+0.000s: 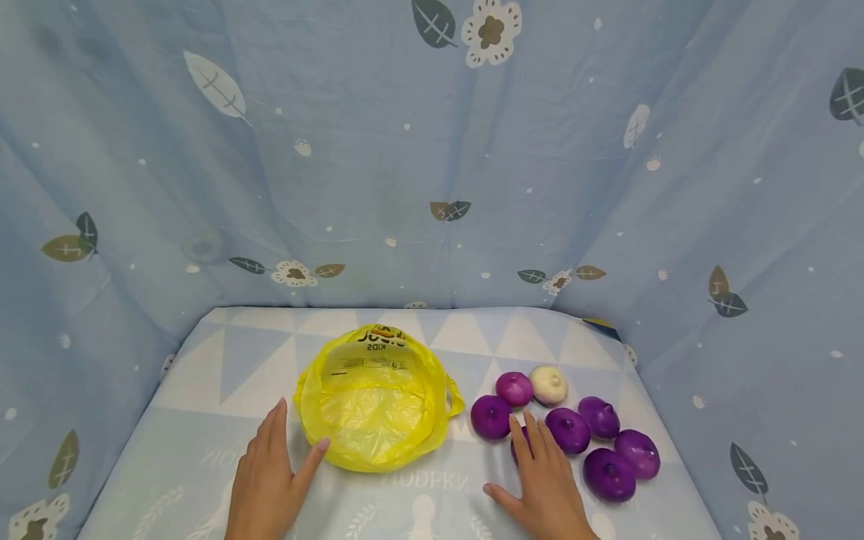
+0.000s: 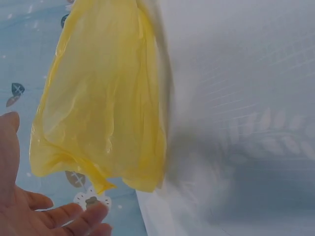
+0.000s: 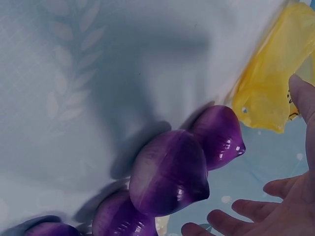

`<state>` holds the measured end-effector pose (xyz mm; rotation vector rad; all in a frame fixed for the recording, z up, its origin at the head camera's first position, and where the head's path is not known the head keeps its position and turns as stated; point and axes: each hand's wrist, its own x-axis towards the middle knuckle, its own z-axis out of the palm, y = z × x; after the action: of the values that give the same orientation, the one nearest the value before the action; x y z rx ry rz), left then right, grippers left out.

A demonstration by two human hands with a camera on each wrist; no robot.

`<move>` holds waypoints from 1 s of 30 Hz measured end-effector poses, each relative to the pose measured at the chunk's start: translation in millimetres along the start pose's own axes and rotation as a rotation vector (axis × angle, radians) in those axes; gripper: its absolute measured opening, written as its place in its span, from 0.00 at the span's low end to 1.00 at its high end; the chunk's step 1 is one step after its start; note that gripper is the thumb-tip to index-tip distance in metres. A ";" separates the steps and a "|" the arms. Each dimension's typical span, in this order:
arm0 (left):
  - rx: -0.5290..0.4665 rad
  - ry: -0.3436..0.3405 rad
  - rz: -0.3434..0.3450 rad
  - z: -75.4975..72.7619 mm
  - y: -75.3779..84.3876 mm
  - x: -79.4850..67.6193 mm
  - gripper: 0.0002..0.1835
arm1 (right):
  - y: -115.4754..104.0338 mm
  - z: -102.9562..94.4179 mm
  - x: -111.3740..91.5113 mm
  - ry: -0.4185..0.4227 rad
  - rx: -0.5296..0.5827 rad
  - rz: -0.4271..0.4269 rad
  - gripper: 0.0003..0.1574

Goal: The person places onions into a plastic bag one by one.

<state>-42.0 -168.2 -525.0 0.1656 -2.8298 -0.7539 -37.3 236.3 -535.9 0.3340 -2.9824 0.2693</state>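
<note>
One yellow bag (image 1: pixel 374 424), mouth open, on the patterned cloth (image 1: pixel 182 442); one left hand (image 1: pixel 266 476) just beside it, fingers extended, released. To the bag's right, seven purple onions (image 1: pixel 567 430), one white onion (image 1: pixel 549 385); one right hand (image 1: pixel 545 480) over one purple, fingers spread, released.

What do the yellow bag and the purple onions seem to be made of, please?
Yellow bag: thin, glossy plastic film, judging by its translucence and creases. Purple onions: smooth and glossy with bright highlights, perhaps moulded plastic, though possibly real.
</note>
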 end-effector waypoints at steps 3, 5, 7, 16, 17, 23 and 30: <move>-0.008 0.040 0.005 -0.7 0.4 2.9 0.51 | 2.4 -1.1 0.7 0.004 -0.001 0.009 0.73; -0.015 0.052 -0.002 -1.6 1.5 5.0 0.49 | 3.8 -2.2 0.8 -0.001 -0.008 0.025 0.72; -0.018 0.047 -0.016 -2.7 3.4 7.7 0.49 | 4.8 -3.6 0.5 -0.023 -0.023 0.051 0.70; -0.049 -0.001 -0.078 -5.6 10.6 20.1 0.48 | 9.2 -9.1 -0.9 -0.107 -0.038 0.125 0.66; -0.049 0.001 -0.076 -5.8 10.8 20.9 0.47 | 10.0 -9.0 -1.2 -0.111 -0.039 0.129 0.65; -0.034 -0.015 -0.091 -6.9 11.2 26.3 0.46 | 15.0 -7.8 -3.1 -0.124 -0.026 0.155 0.61; -0.049 -0.106 -0.139 -5.9 8.9 36.8 0.50 | 19.2 -9.4 -3.4 -0.159 -0.029 0.183 0.60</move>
<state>-76.9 -169.2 -509.2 0.3267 -2.9202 -0.8855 -37.4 257.3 -530.4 0.0818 -3.1747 0.2280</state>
